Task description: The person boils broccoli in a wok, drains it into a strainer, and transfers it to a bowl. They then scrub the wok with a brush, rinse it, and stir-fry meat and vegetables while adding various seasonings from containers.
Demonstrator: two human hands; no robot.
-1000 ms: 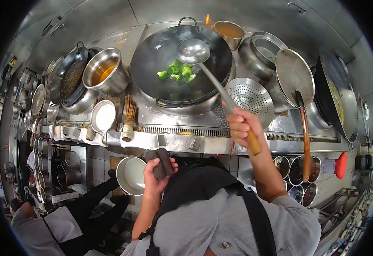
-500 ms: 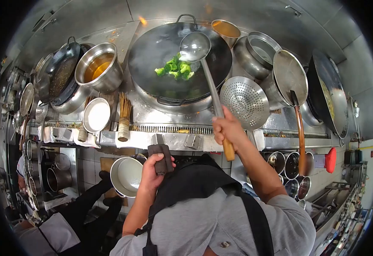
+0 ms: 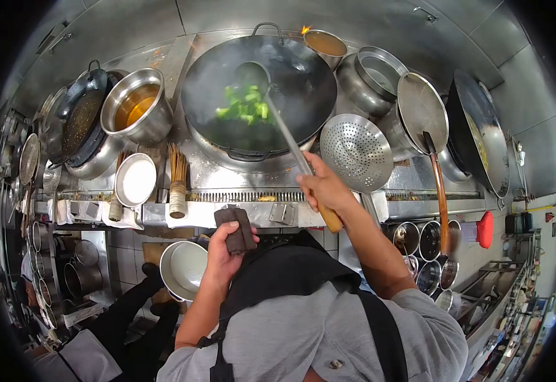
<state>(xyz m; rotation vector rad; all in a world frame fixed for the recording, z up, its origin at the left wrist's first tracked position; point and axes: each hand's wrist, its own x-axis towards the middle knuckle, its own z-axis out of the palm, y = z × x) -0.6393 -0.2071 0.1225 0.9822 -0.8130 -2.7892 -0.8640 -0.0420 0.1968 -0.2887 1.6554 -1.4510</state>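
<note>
The right hand (image 3: 321, 189) is raised forward on an outstretched arm, fingers curled tight in a closed fist-like grip, wrist bent down. The left hand (image 3: 225, 248) sits lower, close to the body, fingers clenched, elbow bent.

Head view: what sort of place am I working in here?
Most likely a commercial restaurant kitchen, at a wok station: a large wok of broccoli over flame, steel pots of oil, and a perforated strainer beside it.
</note>
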